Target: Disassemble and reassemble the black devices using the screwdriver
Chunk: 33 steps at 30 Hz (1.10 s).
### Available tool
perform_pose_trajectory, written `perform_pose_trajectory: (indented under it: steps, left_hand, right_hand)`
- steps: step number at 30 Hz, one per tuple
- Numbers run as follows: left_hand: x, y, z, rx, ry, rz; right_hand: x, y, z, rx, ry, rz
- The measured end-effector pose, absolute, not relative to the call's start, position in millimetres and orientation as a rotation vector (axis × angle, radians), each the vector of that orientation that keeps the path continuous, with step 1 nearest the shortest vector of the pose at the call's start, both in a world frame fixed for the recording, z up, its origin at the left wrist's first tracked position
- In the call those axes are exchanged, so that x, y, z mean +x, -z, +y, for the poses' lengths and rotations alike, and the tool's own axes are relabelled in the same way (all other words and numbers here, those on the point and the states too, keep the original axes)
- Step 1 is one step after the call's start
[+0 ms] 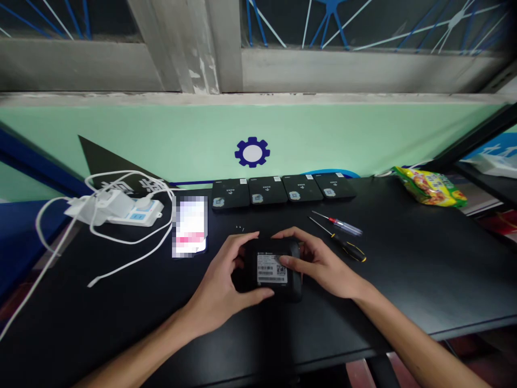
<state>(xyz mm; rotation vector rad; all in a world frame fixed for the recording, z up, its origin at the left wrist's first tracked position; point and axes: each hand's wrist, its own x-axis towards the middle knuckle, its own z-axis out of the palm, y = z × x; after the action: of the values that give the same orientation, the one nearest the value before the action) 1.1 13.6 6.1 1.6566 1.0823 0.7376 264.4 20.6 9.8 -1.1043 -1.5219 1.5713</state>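
Bare forearms (pixel 149 337) stretch in from the lower edge of the frame over a black desk (pixel 428 269) set against a pale green wall (pixel 177 140), which bears a dark blue gear emblem (pixel 252 153). Above the wall, grey window frames (pixel 291 70) hold dark panes crossed by blue and white lines. At left on the desk, white cables loop around a white power strip (pixel 147 213); one loose cable end points toward the front. Four flat black boxes (pixel 266 193) stand side by side in a row near the wall, each with a pale label and a silvery sticker.

At center, the left hand (pixel 216 288) clasps a black device (pixel 274 291) from the side — thumb along the near edge, index finger at the far edge, the other fingers curled and partly hidden. The right hand (pixel 325 264) pinches the opposite side, thumb on the printed label (pixel 269 272), index finger arched over the far edge. Whether the device touches the desk cannot be told.

A green-and-yellow packet (pixel 436 188) lies at far right; a phone (pixel 189 223) with a pixelated screen lies beside the cables. Two screwdrivers (pixel 349 249) rest beyond the right hand — one black-and-yellow, one clear-handled — and tiny bits (pixel 239 227), too small to identify, lie beyond the left.
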Motion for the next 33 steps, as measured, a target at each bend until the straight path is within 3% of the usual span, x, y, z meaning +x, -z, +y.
perform_pose_trajectory:
  steps: [8, 21, 26, 33]
  left_hand:
    - [-3.8, 7.6, 11.8, 2.070, -0.650, 1.111]
    - [-4.9, 5.2, 9.9, 2.235, -0.537, 1.179]
    - [-3.8, 2.9, 3.9, 2.277, -0.529, 1.201]
    - [-8.6, -2.8, -2.2, 2.270, -0.701, 1.158]
  right_hand:
    - [269.4, -4.4, 22.3, -1.285, -1.102, -1.860]
    - [253.7, -10.9, 43.2, -1.339, -0.689, -2.008]
    - [208.1, -32.8, 83.3, -1.431, -0.225, -2.617]
    - [166.2, -25.0, 124.4, -1.230, -0.035, -2.944]
